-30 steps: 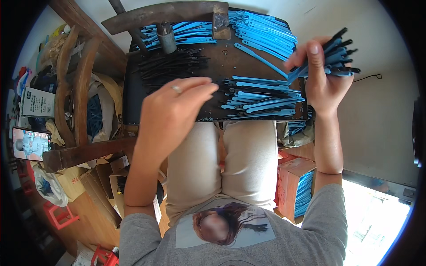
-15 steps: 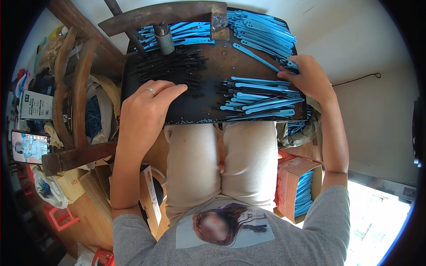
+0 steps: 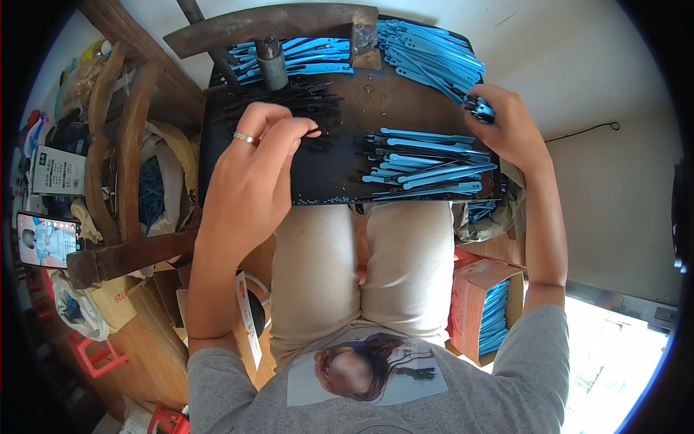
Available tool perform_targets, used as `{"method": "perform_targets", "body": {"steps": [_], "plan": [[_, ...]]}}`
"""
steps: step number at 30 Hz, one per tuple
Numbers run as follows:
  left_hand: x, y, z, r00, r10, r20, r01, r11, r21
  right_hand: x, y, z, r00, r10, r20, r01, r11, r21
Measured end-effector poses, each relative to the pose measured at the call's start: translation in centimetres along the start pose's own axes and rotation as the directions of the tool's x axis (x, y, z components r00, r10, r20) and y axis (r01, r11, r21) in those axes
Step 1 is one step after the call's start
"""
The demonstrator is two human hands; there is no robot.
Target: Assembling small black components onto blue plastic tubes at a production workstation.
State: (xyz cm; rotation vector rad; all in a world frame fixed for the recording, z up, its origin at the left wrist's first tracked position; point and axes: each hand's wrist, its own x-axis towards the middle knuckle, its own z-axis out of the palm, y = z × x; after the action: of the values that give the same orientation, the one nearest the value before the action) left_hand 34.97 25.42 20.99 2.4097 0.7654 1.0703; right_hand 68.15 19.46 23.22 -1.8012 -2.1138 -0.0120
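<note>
My left hand [image 3: 253,173], with a ring on one finger, is over the left part of the dark table. Its thumb and finger pinch a thin black strip [image 3: 315,132], of which only a short end shows. Behind it lies a heap of thin black strips [image 3: 303,100]. At the table's right edge my right hand [image 3: 506,123] is closed round a small dark and blue object [image 3: 479,110] whose kind I cannot make out. Near it are a pile of long blue strips [image 3: 426,54] with holed ends and a nearer pile of mixed blue and black strips [image 3: 426,166].
A wooden beam [image 3: 275,27] crosses the far edge, with a metal-sleeved post [image 3: 272,66] standing on the table [image 3: 325,170]. More blue strips [image 3: 303,54] lie behind it. A box of blue strips [image 3: 494,318] stands right of my legs; a phone [image 3: 48,239] is at left.
My left hand has moved right and its fingers have closed on a black strip. The single blue strip lying near my right hand is gone from its spot; the right hand has turned slightly.
</note>
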Motion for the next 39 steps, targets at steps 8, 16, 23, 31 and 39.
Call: {"method": "perform_targets", "body": {"steps": [8, 16, 23, 31, 39], "plan": [[2.8, 1.5, 2.2, 0.924, 0.239, -0.300, -0.256, 0.967, -0.019, -1.3, -4.7, -3.5, 0.996, -0.052, -0.072, 0.069, 0.961, 0.269], [3.2, 4.2, 2.6, 0.952, 0.277, -0.132, -0.249, 0.949, 0.191, -2.2, -8.4, -5.9, 0.983, -0.179, -0.042, 0.178, 0.874, 0.453], [2.0, 4.9, 3.8, 0.976, -0.137, -0.167, 0.060, 0.915, -0.400, -3.1, -7.9, -3.5, 0.942, 0.252, -0.220, 0.130, 0.330, 0.935], [1.2, 6.0, 5.1, 0.977, -0.197, -0.083, 0.113, 0.803, -0.585, -3.2, -11.4, -1.4, 0.956, 0.236, -0.176, 0.057, 0.439, 0.897], [0.6, 5.4, 5.9, 0.970, -0.216, -0.113, 0.090, 0.749, -0.657, -1.7, -12.7, -1.3, 0.917, 0.263, -0.300, 0.185, 0.387, 0.904]]}}
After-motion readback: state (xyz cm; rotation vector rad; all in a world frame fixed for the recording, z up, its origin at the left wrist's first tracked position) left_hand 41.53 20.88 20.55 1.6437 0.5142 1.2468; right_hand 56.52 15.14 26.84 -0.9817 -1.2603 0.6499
